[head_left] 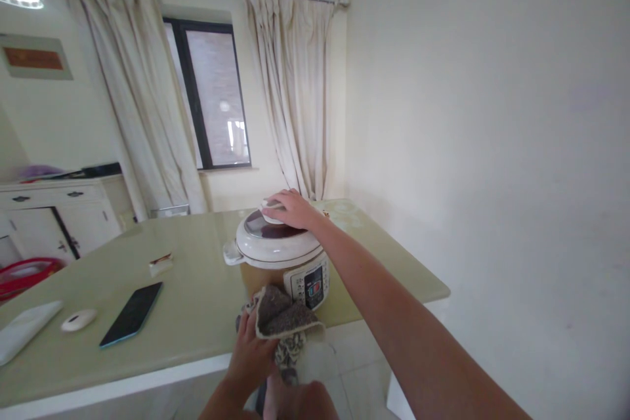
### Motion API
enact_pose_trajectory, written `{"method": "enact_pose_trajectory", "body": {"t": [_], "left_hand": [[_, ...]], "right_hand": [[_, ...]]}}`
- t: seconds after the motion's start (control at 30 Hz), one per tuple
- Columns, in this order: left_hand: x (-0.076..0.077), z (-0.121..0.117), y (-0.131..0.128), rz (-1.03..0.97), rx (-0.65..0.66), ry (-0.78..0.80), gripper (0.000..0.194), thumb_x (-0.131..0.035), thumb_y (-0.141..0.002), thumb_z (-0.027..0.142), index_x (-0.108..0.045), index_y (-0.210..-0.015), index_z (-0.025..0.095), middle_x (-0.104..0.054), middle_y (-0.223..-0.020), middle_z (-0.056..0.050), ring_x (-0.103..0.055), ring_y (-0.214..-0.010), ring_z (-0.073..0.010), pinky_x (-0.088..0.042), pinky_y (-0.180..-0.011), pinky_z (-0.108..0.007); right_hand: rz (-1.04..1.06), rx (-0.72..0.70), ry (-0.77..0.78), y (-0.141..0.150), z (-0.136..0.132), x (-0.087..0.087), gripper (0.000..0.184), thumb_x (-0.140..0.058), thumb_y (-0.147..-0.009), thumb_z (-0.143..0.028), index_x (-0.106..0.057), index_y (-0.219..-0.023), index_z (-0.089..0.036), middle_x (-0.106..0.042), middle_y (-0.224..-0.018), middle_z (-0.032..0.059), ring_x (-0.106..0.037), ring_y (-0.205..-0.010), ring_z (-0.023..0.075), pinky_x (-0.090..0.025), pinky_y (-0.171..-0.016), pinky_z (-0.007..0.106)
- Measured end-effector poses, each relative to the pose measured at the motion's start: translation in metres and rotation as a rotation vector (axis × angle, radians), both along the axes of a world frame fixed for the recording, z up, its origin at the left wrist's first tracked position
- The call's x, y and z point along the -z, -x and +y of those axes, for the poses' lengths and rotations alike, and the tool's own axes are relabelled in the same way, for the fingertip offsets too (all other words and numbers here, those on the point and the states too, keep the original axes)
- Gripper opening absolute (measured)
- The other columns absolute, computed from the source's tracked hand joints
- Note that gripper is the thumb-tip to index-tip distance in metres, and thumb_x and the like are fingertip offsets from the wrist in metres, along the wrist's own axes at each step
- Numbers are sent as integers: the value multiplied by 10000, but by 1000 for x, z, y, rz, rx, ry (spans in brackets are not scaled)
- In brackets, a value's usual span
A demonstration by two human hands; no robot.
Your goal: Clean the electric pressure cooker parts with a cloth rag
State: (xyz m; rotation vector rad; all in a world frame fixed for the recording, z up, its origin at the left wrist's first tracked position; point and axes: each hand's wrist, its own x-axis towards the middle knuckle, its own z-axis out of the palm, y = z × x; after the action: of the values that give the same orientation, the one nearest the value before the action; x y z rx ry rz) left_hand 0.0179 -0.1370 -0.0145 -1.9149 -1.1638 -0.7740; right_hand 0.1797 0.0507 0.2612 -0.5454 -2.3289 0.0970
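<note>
A cream pressure cooker (275, 256) with a dark-topped lid stands near the front edge of a pale green table (197, 275). My right hand (290, 207) lies on top of the lid, fingers curled over its white handle. My left hand (253, 351) is at the table's front edge, just below the cooker, closed on a grey-brown cloth (283, 318) that is bunched against the cooker's front beside its control panel (314, 287).
A dark phone (132, 313), a white mouse (79, 319), a white flat device (24, 328) and a small packet (161, 264) lie on the table's left part. A white cabinet (59, 216) and curtained window (211, 98) stand behind. A bare wall rises at right.
</note>
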Motion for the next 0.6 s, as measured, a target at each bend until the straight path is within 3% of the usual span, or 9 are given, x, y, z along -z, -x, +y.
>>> {"method": "enact_pose_trajectory", "body": {"t": [0.17,0.3,0.4,0.5,0.6], "left_hand": [[3,-9,-13,-111,83,-48,437,-733,-684,185,-789,-1083,355,-781,-1135,-76,-504,-1410,-381,-347,-1186,-581],[-11,-5,-18,-126,55,-26,391,-739,-709,256,-774,-1091,332,-784,-1042,-77,-549,-1348,-399,-329,-1194,-606],[-43,6,-25,-157,28,-48,409,-738,-738,341,-760,-1142,282,-784,-1026,-106,-604,-1252,-414,-333,-1181,-629],[-91,17,-41,-144,105,-50,402,-735,-772,425,-761,-1138,263,-792,-1050,-120,-609,-1252,-402,-313,-1207,-613],[-135,25,-62,53,217,0,413,-731,-799,467,-760,-1156,261,-799,-1080,-97,-593,-1301,-363,-225,-1266,-576]], "right_hand": [[-31,35,-50,1,0,0,476,-661,-1003,-567,-745,-1191,-138,-733,-1217,138,-630,-1182,246,-375,-1115,388],[-21,49,-60,2,2,2,451,-677,-995,-562,-748,-1175,-156,-740,-1196,126,-642,-1163,247,-395,-1101,387],[-18,39,-55,3,5,3,432,-670,-1002,-558,-751,-1171,-170,-746,-1208,114,-646,-1168,241,-394,-1102,378],[2,19,-27,3,6,3,421,-666,-1008,-546,-759,-1165,-167,-754,-1221,116,-649,-1187,240,-385,-1113,373],[46,-21,60,1,3,0,393,-640,-1025,-534,-778,-1123,-179,-776,-1196,92,-666,-1180,226,-398,-1099,345]]}}
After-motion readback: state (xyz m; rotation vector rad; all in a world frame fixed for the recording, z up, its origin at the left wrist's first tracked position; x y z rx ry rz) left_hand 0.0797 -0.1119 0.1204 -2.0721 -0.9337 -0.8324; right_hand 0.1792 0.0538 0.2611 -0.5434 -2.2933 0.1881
